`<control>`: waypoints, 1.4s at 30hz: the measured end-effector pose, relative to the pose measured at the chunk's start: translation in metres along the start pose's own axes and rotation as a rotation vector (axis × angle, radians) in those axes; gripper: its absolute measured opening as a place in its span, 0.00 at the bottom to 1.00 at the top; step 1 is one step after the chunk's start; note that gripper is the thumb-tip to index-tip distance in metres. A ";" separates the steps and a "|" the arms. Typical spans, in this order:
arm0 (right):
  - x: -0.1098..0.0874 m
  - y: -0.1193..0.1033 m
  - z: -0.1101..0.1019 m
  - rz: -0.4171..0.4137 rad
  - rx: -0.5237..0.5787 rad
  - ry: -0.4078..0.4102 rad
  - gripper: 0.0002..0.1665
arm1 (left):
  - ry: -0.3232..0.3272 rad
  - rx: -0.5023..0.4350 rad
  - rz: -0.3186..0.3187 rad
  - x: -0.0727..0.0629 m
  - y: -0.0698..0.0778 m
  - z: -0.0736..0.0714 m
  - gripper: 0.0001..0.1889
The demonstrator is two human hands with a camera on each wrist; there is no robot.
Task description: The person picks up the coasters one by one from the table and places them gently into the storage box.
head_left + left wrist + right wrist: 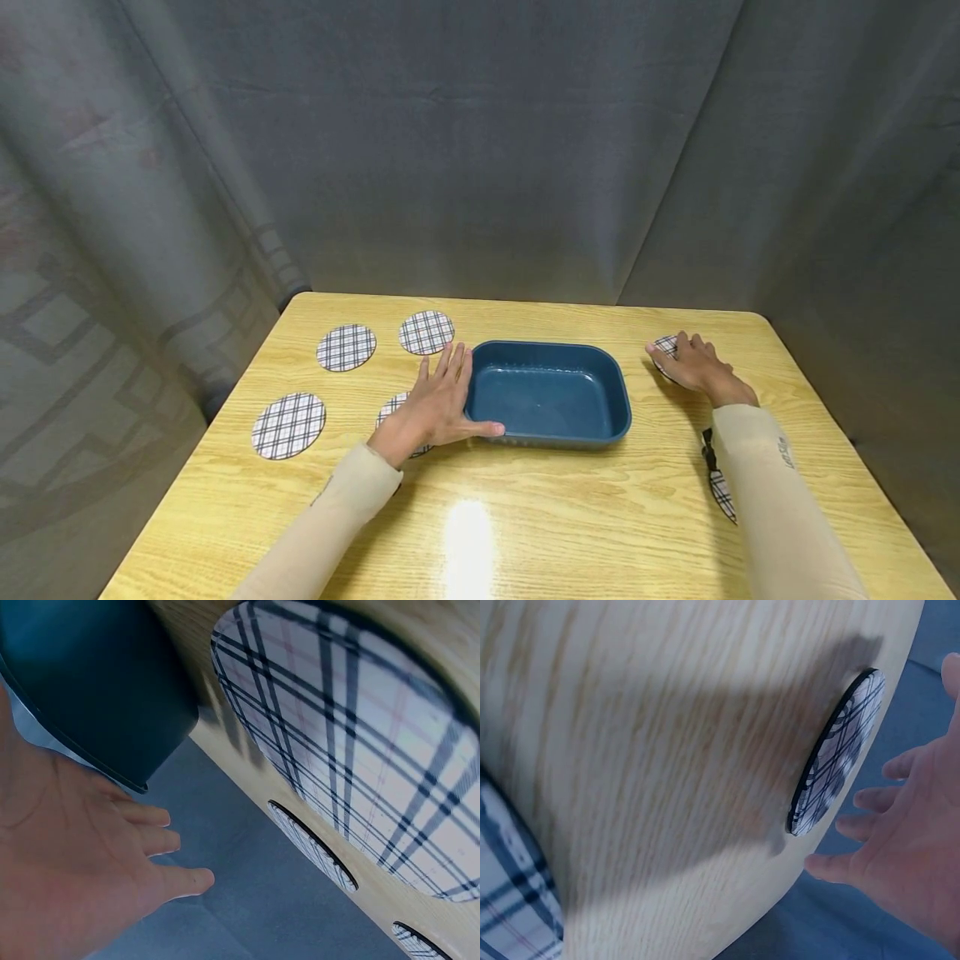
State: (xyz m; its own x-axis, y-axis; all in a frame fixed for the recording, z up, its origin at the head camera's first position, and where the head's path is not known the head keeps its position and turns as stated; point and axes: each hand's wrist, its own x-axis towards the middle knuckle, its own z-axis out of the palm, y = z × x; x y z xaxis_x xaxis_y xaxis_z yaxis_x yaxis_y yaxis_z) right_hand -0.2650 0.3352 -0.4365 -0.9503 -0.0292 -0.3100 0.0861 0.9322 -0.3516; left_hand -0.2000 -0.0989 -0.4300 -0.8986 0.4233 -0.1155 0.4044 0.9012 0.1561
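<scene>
A dark blue rectangular tub (pixel 540 404) stands mid-table. My left hand (pixel 438 404) lies over its left edge with fingers spread and straight, the thumb reaching across the near rim. Below that wrist, a round plaid coaster (pixel 352 735) is partly covered in the head view and large in the left wrist view. My right hand (pixel 697 367) hovers over another plaid coaster (pixel 838 754) at the far right, its fingers extended and slightly bent. In the right wrist view the fingertips show a gap above that coaster. Under the right forearm, part of one more coaster (pixel 722 496) shows.
Three other plaid coasters lie on the left: a far one (pixel 426 332), one beside it (pixel 347 347), and a nearer one (pixel 288 426). The wooden table (pixel 562 517) has grey curtains (pixel 465 167) behind it and on both sides.
</scene>
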 end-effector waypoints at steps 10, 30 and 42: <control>-0.002 0.002 0.002 0.017 0.002 0.006 0.62 | -0.001 0.009 0.007 -0.002 0.002 0.005 0.75; -0.002 0.015 0.006 0.030 0.020 -0.031 0.59 | 0.002 -0.004 -0.007 -0.003 0.007 0.009 0.73; -0.003 0.019 0.006 0.042 0.010 0.018 0.52 | 0.011 -0.003 -0.012 -0.004 0.006 0.009 0.72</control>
State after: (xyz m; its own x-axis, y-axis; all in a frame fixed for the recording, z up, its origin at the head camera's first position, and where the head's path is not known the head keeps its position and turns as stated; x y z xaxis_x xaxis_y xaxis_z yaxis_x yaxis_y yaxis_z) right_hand -0.2591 0.3505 -0.4477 -0.9510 0.0166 -0.3088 0.1290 0.9288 -0.3474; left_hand -0.1925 -0.0939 -0.4377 -0.9054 0.4111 -0.1062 0.3929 0.9060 0.1572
